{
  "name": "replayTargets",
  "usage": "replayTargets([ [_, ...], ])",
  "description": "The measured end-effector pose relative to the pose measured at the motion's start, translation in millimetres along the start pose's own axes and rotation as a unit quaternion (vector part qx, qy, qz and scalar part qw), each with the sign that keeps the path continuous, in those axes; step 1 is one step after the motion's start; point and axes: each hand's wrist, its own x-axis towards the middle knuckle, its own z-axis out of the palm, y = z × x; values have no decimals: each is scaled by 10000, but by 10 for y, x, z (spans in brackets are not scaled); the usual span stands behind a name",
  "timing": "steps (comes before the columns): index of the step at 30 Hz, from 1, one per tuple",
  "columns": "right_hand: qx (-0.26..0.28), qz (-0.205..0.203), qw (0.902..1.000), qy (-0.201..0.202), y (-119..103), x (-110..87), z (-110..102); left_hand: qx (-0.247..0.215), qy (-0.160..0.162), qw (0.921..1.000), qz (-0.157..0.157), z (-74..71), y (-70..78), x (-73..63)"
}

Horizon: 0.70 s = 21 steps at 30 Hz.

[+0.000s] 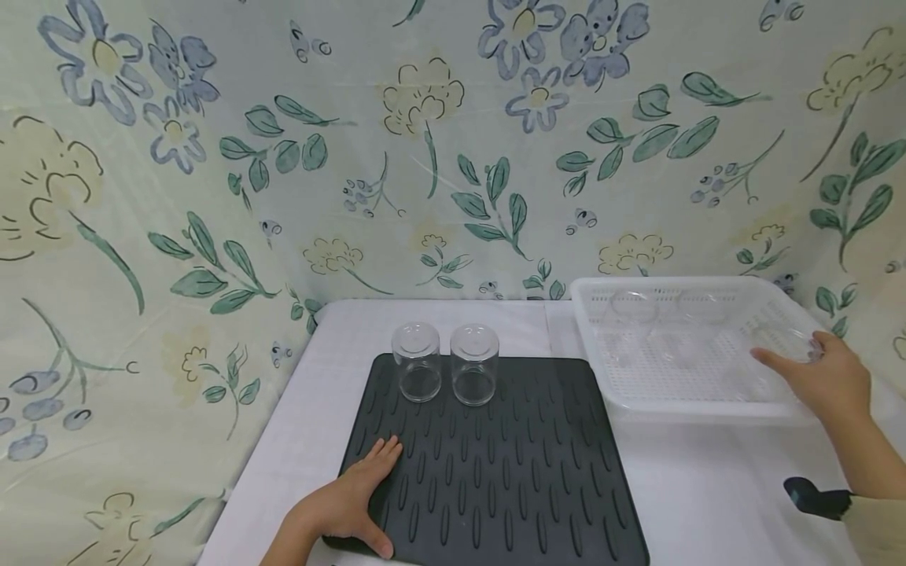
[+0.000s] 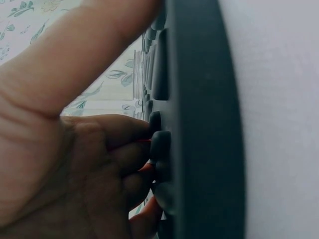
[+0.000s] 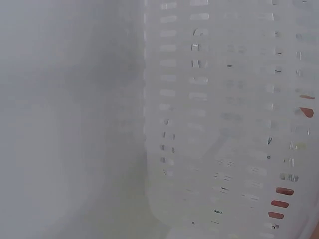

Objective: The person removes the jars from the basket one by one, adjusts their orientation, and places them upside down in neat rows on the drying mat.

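Note:
My left hand (image 1: pixel 347 495) rests with spread fingers on the left edge of a black ridged drying mat (image 1: pixel 510 479). In the left wrist view, the thumb (image 2: pixel 84 55) lies across the mat's edge (image 2: pixel 207 124). Two clear glasses, one (image 1: pixel 418 363) beside the other (image 1: pixel 474 366), stand upside down at the mat's back left. Over the right side of a white plastic basket (image 1: pixel 697 409), my right hand (image 1: pixel 838 381) grips a clear glass (image 1: pixel 782 339) between thumb and fingers. The right wrist view mostly shows the basket's slotted wall (image 3: pixel 182 102), which hides the grip.
More clear glasses, such as one at the back left (image 1: pixel 633 305), lie in the basket. The basket stands right of the mat on a white-covered table (image 1: pixel 694 487). A floral cloth (image 1: pixel 425 196) hangs behind and at both sides.

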Motion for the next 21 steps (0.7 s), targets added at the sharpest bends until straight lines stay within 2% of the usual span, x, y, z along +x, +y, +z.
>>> replayTargets([
  [11,28,-119,9998,161,10,-32,4,-2,13,10000,64,-5,7,-13],
  [21,430,-293,9983,266,-11,-86,-13,-50,-1,9999,93,-14,29,-27],
])
